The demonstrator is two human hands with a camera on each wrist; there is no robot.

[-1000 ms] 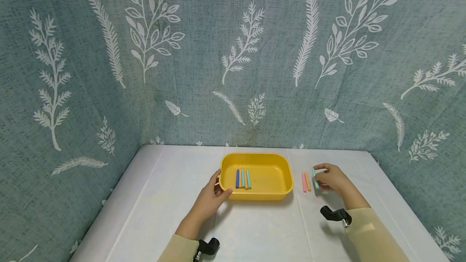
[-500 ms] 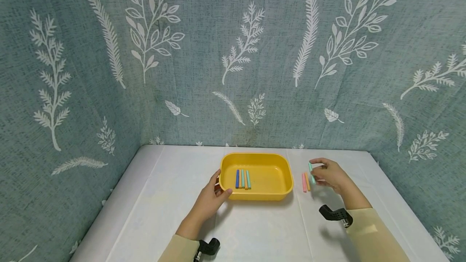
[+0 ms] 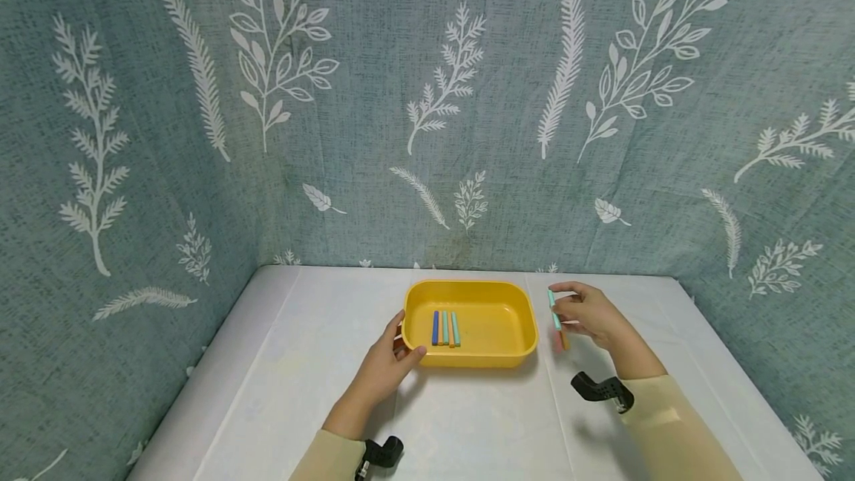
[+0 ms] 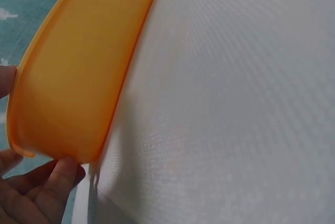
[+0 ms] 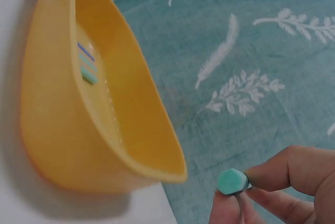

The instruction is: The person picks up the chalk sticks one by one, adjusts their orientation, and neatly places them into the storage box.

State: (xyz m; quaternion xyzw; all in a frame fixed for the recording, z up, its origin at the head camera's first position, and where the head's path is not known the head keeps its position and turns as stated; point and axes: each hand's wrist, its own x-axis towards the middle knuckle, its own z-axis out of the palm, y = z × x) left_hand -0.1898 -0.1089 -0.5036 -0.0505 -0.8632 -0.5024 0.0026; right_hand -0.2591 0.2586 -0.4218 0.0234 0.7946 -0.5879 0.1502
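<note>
My left hand grips the left end of a yellow plastic tray, thumb at its front corner and fingers along its side. In the left wrist view these fingers touch the tray wall. Inside the tray, a blue chalk stick lies beside several orange and mint ones in a row. My right hand pinches a mint chalk stick above the table, right of the tray. Its hexagonal end faces the right wrist camera. Under this hand lies an orange chalk stick; a pink one beside it is partly hidden.
A white cloth covers the table. Green leaf-patterned fabric hangs behind it and at both sides. Black camera mounts sit on the left wrist and right wrist.
My right hand has lifted the mint chalk stick off the table and carried it left, over the pink and orange sticks. The left hand and the tray have stayed in place.
</note>
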